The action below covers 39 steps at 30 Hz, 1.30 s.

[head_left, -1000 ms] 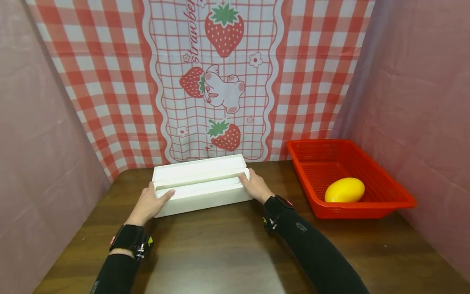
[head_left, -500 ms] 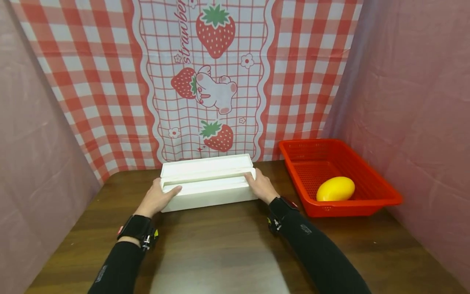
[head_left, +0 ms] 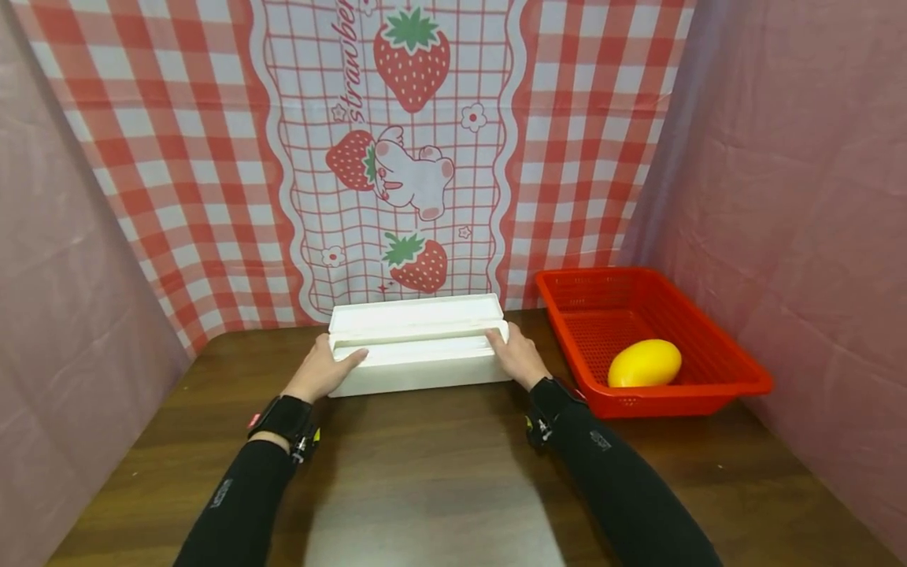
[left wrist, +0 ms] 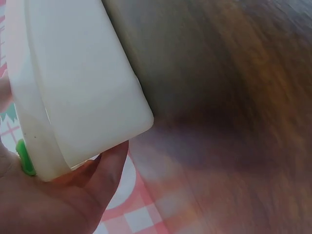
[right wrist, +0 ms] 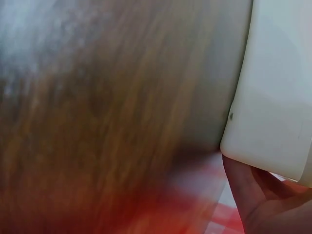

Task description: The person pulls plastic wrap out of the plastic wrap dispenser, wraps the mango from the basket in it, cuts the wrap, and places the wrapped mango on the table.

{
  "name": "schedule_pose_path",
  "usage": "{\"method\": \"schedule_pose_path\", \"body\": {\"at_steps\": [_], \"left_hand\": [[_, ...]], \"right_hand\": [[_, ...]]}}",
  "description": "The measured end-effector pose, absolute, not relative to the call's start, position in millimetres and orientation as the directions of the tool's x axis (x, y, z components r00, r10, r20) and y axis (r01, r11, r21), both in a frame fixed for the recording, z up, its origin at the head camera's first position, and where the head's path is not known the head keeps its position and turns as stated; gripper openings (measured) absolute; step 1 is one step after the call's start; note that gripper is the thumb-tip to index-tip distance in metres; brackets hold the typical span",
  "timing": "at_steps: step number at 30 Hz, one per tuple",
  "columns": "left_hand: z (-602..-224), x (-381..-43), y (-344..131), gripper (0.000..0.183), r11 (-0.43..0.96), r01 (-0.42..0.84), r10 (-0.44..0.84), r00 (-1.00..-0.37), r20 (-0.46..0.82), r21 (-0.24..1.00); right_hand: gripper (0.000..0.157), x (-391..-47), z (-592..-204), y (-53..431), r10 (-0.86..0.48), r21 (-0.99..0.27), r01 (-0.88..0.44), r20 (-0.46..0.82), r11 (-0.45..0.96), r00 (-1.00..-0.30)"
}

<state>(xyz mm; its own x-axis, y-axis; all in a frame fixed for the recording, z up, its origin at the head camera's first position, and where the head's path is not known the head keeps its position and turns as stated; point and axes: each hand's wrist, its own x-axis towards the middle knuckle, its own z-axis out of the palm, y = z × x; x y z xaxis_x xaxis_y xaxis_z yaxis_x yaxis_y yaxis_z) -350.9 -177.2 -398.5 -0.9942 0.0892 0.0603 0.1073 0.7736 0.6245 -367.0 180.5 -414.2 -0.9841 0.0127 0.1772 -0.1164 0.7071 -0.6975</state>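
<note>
A long white box stands near the back of the table, its lid tipped open toward the cloth. My left hand grips the box's left end, thumb over the front rim. At the other end my right hand grips it the same way. In the left wrist view, fingers curl around the end of the white box, and a small green piece shows by its edge. The right wrist view has fingers at the lower corner of the white box. The box's inside is mostly hidden.
To the right is a red plastic basket holding a yellow, mango-shaped object. A red-and-white checked cloth with strawberries hangs behind the brown wooden table. Pink curtains close off both sides.
Both hands have moved the white box to the right and slightly back, and it now lies straighter to the table's back edge. The head view has shifted a little; basket and yellow object stay put.
</note>
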Motion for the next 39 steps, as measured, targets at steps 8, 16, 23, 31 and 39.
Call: {"method": "schedule_pose_path", "body": {"at_steps": [8,16,23,31,39], "left_hand": [[-399,-366,-168,0.101,0.779,0.126,0.118,-0.992,0.054,0.614],[-397,-372,-164,0.102,0.779,0.122,0.112,-0.992,0.056,0.615],[-398,-378,-161,0.101,0.773,0.134,0.122,-0.991,0.062,0.621],[-399,-384,-160,0.098,0.770,0.161,0.138,-0.987,0.085,0.617],[-400,-392,-157,0.100,0.766,0.172,0.150,-0.985,0.088,0.620]], "right_hand": [[0.070,-369,-413,187,0.064,-0.698,-0.070,0.165,0.713,-0.984],[0.072,-376,-413,189,0.093,-0.696,-0.039,0.152,0.717,-0.984],[0.072,-381,-412,192,0.101,-0.694,-0.024,0.139,0.720,-0.985],[0.074,-383,-414,190,0.127,-0.713,0.011,0.110,0.701,-0.986],[0.074,-386,-413,192,0.173,-0.703,0.045,0.112,0.709,-0.979]]}}
